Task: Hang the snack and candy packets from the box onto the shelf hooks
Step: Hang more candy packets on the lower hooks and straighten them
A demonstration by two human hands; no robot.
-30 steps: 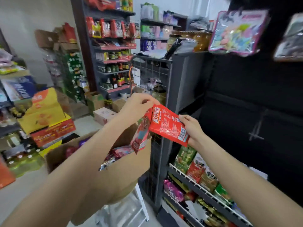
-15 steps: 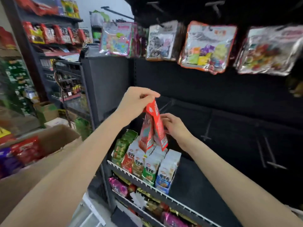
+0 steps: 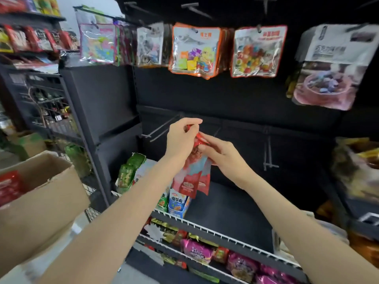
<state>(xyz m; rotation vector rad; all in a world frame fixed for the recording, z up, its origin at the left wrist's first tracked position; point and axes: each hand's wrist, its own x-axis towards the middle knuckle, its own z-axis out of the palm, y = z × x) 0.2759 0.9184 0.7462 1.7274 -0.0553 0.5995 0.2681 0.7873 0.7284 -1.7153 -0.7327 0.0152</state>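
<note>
Seeing both hands pinching the red packets (image 3: 193, 177): left hand (image 3: 181, 138) on top, right hand (image 3: 220, 154) beside; since earlier they've moved toward the hook (image 3: 162, 128).

Glossy plastic packets (image 3: 193, 177); matt cardboard box (image 3: 39, 203); matt black metal shelf (image 3: 225, 208).
</note>
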